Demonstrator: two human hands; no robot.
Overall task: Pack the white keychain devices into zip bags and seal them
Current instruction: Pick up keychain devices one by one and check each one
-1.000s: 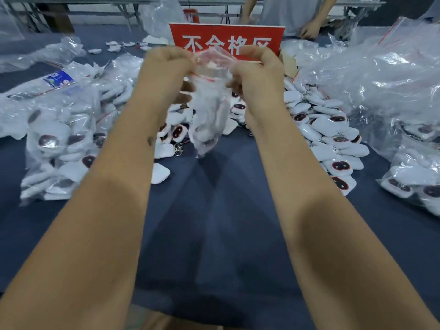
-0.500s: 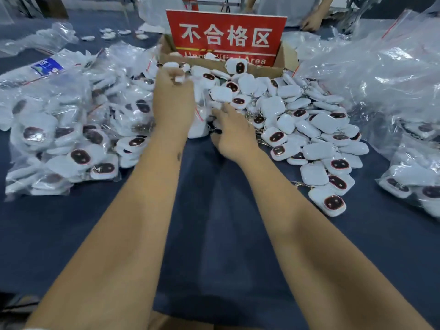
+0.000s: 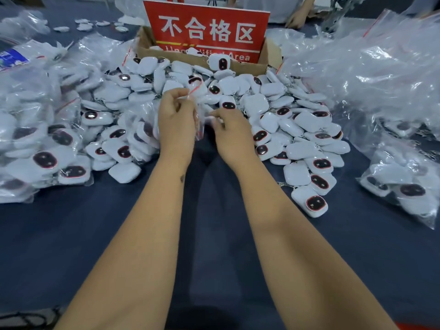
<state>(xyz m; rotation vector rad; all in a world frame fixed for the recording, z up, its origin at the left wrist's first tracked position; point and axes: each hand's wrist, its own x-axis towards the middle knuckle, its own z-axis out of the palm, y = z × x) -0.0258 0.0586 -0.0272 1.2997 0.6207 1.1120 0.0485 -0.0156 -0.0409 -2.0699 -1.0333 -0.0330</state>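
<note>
Currently, left hand [image 3: 176, 120]: pinched the zip bag [image 3: 198, 115] by its red strip.
Right hand [image 3: 232, 132]: fingers curled at bag's mouth; contents unclear.
Advice: hold the mouth wide before loading a device.

A heap of loose keychain devices [image 3: 273, 115] lay on the desk [image 3: 71, 246], in front of a cardboard box [image 3: 240, 65] holding a sign [image 3: 207, 32]. Bagged devices [image 3: 42, 139] lay to the left, empty zip bags [image 3: 369, 75] to the right, more bagged devices [image 3: 404, 186] before them. Both hands, left hand [image 3: 176, 122] and right hand [image 3: 233, 136], met at the heap's near edge, a zip bag [image 3: 198, 120] between them.
</note>
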